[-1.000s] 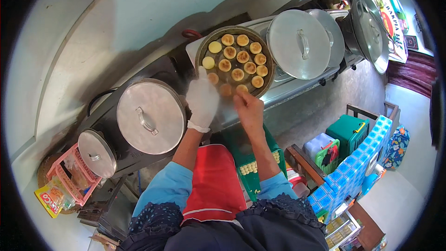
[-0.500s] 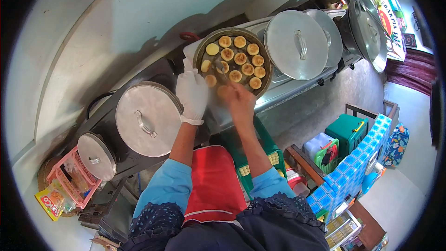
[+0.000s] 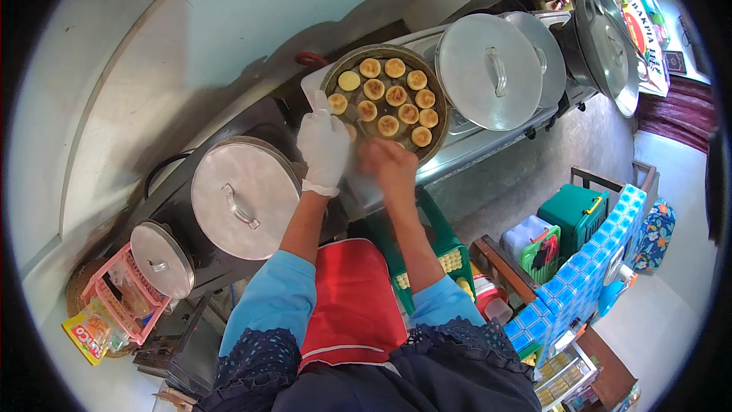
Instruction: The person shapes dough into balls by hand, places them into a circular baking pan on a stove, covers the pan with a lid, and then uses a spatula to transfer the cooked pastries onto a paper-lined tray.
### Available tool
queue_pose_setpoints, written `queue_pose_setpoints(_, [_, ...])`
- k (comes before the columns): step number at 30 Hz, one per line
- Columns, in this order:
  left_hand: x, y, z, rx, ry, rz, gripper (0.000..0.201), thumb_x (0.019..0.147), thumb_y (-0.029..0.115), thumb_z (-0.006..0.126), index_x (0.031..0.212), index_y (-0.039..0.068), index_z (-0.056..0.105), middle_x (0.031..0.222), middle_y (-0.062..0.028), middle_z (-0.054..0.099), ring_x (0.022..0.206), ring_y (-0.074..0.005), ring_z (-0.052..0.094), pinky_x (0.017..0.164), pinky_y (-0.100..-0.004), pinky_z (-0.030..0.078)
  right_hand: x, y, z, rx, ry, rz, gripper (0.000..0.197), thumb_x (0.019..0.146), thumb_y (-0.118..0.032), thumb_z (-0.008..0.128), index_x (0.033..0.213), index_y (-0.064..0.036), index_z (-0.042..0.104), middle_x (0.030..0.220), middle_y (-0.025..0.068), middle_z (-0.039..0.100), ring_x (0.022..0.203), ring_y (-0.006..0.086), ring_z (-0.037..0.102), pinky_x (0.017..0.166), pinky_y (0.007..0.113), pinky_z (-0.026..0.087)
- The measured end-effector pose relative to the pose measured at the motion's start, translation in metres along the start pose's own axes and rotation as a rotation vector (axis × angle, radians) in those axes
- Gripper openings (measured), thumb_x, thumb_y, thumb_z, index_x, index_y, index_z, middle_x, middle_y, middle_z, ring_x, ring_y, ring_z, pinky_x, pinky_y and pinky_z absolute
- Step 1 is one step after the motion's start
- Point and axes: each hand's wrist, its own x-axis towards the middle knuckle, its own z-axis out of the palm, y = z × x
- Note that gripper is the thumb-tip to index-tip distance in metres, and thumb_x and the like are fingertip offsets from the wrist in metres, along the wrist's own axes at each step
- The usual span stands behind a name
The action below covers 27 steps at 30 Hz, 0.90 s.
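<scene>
A round dark pan [image 3: 438, 131] on a metal counter holds several golden round cakes [image 3: 396, 95]. My left hand [image 3: 324, 145], in a white glove, lies flat at the pan's near left rim with its fingers stretched toward the cakes. My bare right hand [image 3: 389, 164] is just beside it at the near rim. It is blurred, so I cannot see whether it holds anything. The cakes at the near edge are partly hidden behind both hands.
A big aluminium lid [image 3: 244, 198] covers a pot to my left, with a smaller lid [image 3: 162, 259] and a pink basket [image 3: 122, 297] beyond. More large lids [image 3: 488, 72] stand right of the pan. A green crate [image 3: 438, 255] and a blue checked table [image 3: 587, 275] sit below right.
Both hands stay at the pan's near rim. The gloved left hand has edged up toward the cakes and the right hand has shifted a little left.
</scene>
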Motion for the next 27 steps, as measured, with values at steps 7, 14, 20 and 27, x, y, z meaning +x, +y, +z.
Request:
queue_pose_setpoints(7, [0.006,0.014,0.001,-0.03,-0.058,-0.014,0.022,0.085,0.016,0.06,0.102,0.003,0.067,0.085,-0.0175,0.065,0.078,-0.0357,0.065,0.068,-0.0459,0.051,0.002,-0.012,-0.007,-0.354,0.001,-0.174,0.026,0.091,-0.009,0.06,0.11,0.0059,0.066,0.071,0.0122,0.067,0.06,0.0162,0.064,0.058,0.029,0.05])
queue_pose_setpoints(14, [0.036,0.03,0.011,-0.076,-0.103,0.022,0.025,0.085,0.014,0.057,0.106,0.002,0.066,0.093,-0.0189,0.069,0.087,-0.0362,0.067,0.075,-0.0447,0.053,0.037,-0.01,0.009,-0.634,0.261,-0.642,0.022,0.089,-0.009,0.061,0.105,0.0049,0.066,0.068,0.0157,0.064,0.06,0.0187,0.066,0.057,0.032,0.05])
queue_pose_setpoints(20, [0.031,0.018,0.02,-0.096,-0.071,0.044,0.039,0.085,0.012,0.056,0.123,0.003,0.058,0.093,-0.0173,0.069,0.088,-0.036,0.067,0.078,-0.0427,0.053,0.011,-0.033,0.005,-0.278,0.08,-0.265,0.026,0.092,-0.011,0.061,0.113,0.0022,0.066,0.07,0.0094,0.065,0.06,0.0125,0.062,0.056,0.028,0.048])
queue_pose_setpoints(27, [0.031,0.02,0.012,-0.288,0.076,0.101,0.056,0.083,0.004,0.057,0.137,0.006,0.048,0.101,-0.0168,0.065,0.09,-0.0344,0.066,0.077,-0.0418,0.053,0.01,-0.06,-0.047,0.032,0.244,-0.36,0.03,0.097,-0.015,0.058,0.124,-0.0038,0.063,0.082,0.0036,0.067,0.057,0.0055,0.05,0.05,0.021,0.041])
